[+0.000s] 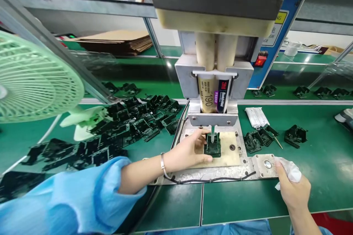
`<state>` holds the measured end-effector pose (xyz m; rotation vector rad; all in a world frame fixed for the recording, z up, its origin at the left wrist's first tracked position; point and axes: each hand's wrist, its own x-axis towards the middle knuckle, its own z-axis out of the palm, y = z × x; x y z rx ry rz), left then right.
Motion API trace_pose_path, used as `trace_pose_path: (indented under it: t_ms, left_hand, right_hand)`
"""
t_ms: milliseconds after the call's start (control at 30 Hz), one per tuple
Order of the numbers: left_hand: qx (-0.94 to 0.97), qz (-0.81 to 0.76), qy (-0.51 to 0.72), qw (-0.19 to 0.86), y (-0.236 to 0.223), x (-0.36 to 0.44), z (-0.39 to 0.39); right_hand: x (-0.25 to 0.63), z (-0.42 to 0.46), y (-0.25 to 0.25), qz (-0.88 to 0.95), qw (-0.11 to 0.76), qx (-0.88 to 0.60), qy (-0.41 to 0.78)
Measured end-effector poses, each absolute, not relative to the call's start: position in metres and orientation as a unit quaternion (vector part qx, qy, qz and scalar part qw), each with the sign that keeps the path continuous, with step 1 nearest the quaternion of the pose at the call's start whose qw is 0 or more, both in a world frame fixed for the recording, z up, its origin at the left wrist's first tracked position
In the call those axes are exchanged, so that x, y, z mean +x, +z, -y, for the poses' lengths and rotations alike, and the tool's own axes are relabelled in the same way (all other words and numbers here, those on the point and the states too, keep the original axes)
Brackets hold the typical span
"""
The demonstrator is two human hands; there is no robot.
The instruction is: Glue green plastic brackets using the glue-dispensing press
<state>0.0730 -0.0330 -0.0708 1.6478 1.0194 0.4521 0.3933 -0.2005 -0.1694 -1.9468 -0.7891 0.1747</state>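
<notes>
My left hand (pixel 193 151) is curled around the left side of a small black plastic part (pixel 213 148), thumb at its front and fingers behind. The part sits on the pale plate (pixel 233 139) of an adhesive dispenser. From above, the greenish nozzle (pixel 212 132) reaches down into the part. A twin adhesive cartridge (pixel 212 93) is clamped over it. A crumpled white wipe (pixel 292 170) is gripped in my right hand (pixel 296 191), which rests beside the metal button box (pixel 266 166) at the right end of the base; whether a finger touches the box, I cannot tell.
Many black plastic parts (pixel 138 117) lie heaped at left, near a green fan (pixel 35 80). White packets (pixel 256 117) and a few more parts (pixel 260 137) lie right of the dispenser. A black cable (pixel 209 180) runs along the base's front edge.
</notes>
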Motion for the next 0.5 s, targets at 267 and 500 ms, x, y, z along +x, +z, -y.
trace_pose_path:
  t_ms: [267,500]
  left_hand:
    - [0.646,-0.611,0.227,0.397,-0.066,-0.026,0.051]
    - [0.529,-0.608,0.327,0.495,-0.097,-0.034,0.078]
  right_hand:
    - [0.361,0.186,-0.134,0.233,0.502,-0.798,0.24]
    - [0.376,0.189,-0.147,0.195,0.461,-0.835,0.228]
